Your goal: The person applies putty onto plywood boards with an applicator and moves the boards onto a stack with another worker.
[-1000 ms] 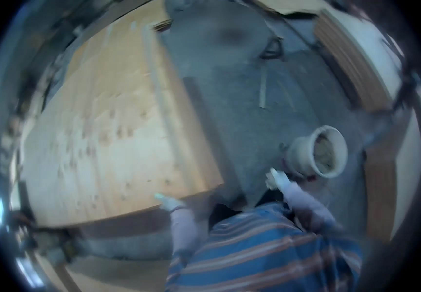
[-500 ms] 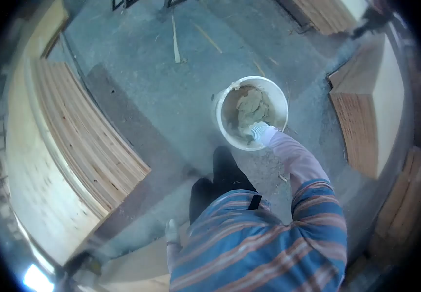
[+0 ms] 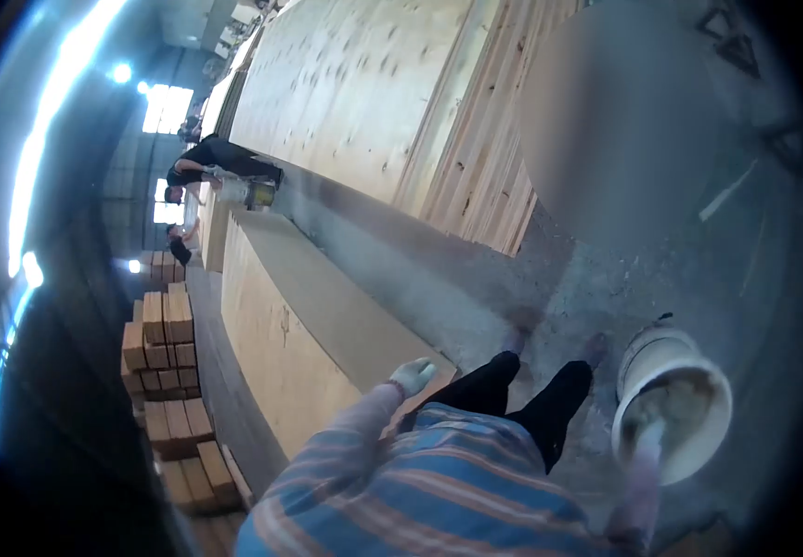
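Note:
A white bucket [image 3: 712, 432] with a greyish-brown paste inside stands on the floor at the lower right. My right hand [image 3: 648, 434] reaches down into it, gloved and blurred, so its fingers cannot be made out. In a pale glove, my left hand [image 3: 414, 375] hangs over the near end of a low plywood stack [image 3: 327, 297], its fingers curled; whether anything is in them cannot be told.
A large stack of plywood sheets [image 3: 355, 84] spans the top. Two people [image 3: 248, 160] bend near a container at the upper left. Bundled wood blocks [image 3: 168, 320] are piled at left. A pale strip [image 3: 726, 192] lies on the floor.
The view has swung left, bringing the other people and the block piles into sight. My right hand went from beside the bucket into it. My left hand has left the large plywood stack.

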`<action>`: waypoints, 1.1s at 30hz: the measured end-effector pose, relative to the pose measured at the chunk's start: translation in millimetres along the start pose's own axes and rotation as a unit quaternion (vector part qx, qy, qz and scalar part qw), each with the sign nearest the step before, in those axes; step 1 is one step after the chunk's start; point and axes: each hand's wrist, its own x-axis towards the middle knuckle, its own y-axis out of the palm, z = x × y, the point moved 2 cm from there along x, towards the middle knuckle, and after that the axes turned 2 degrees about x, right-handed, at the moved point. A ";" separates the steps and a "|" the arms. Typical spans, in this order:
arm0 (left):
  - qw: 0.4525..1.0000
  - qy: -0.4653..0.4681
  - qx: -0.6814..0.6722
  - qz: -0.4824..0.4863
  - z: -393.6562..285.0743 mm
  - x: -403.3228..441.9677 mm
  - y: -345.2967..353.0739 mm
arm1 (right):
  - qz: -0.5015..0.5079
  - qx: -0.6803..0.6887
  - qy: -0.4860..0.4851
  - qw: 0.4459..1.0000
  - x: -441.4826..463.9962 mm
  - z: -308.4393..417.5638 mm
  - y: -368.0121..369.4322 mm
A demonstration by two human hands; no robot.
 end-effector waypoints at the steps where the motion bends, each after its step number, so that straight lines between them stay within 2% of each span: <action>1: 0.999 -0.003 0.029 -0.012 31.8 13.8 21.3 | 0.015 -0.010 0.014 1.000 5.1 -6.3 4.5; 2: 0.998 -0.007 0.061 -0.021 42.4 16.3 24.0 | 0.027 -0.012 0.021 0.999 8.7 -9.5 7.6; 3: 0.997 -0.015 0.075 0.010 55.3 14.3 27.8 | 0.044 -0.002 0.018 0.999 9.9 -10.0 14.6; 5: 0.994 -0.009 0.096 0.054 34.7 20.3 8.8 | -0.003 0.045 0.023 0.999 -6.6 -12.5 -15.1; 8: 1.000 -0.024 0.002 0.007 43.2 33.7 -25.6 | -0.073 0.204 -0.021 0.976 -55.5 5.2 -66.1; 11: 0.990 0.000 -0.102 -0.096 83.1 68.7 -52.3 | -0.117 0.372 -0.110 0.914 -130.8 48.1 -131.2; 14: 0.935 0.053 -0.172 -0.306 120.5 125.5 -86.1 | -0.136 0.469 -0.252 0.836 -240.3 140.6 -199.8; 16: 0.900 0.085 -0.197 -0.381 118.9 153.3 -152.5 | -0.137 0.481 -0.356 0.790 -319.0 223.6 -234.1; 18: 0.836 0.149 -0.206 -0.486 110.9 182.9 -223.2 | -0.155 0.443 -0.422 0.775 -385.8 314.7 -250.3; 20: 0.798 0.216 -0.169 -0.536 93.1 213.3 -294.0 | -0.276 0.322 -0.410 0.807 -433.9 403.4 -259.4; 21: 0.787 0.227 -0.129 -0.559 85.4 232.1 -323.3 | -0.293 0.296 -0.399 0.817 -460.3 455.1 -257.6; 22: 0.773 0.239 -0.087 -0.581 77.7 250.1 -352.1 | -0.292 0.313 -0.416 0.803 -484.1 512.5 -248.3; 23: 0.798 0.230 -0.051 -0.555 68.5 260.9 -383.9 | -0.328 0.274 -0.425 0.798 -505.6 570.4 -241.3; 24: 0.820 0.220 -0.010 -0.528 60.8 269.4 -411.5 | -0.345 0.254 -0.436 0.791 -510.3 613.4 -234.8; 26: 0.862 0.204 0.012 -0.464 53.5 304.3 -451.6 | -0.297 0.370 -0.458 0.752 -510.2 693.6 -215.8; 28: 0.841 0.204 0.028 -0.500 63.9 346.7 -453.6 | -0.319 0.404 -0.454 0.727 -479.9 752.7 -203.3; 30: 0.835 0.196 0.028 -0.514 67.1 371.4 -444.6 | -0.227 0.569 -0.434 0.661 -441.9 815.2 -192.2; 32: 0.838 0.192 0.020 -0.510 66.2 365.6 -448.8 | -0.002 0.651 -0.441 0.618 -373.8 867.0 -187.7; 33: 0.849 0.190 0.030 -0.492 65.5 363.1 -453.1 | -0.166 0.470 -0.436 0.749 -313.5 873.5 -191.7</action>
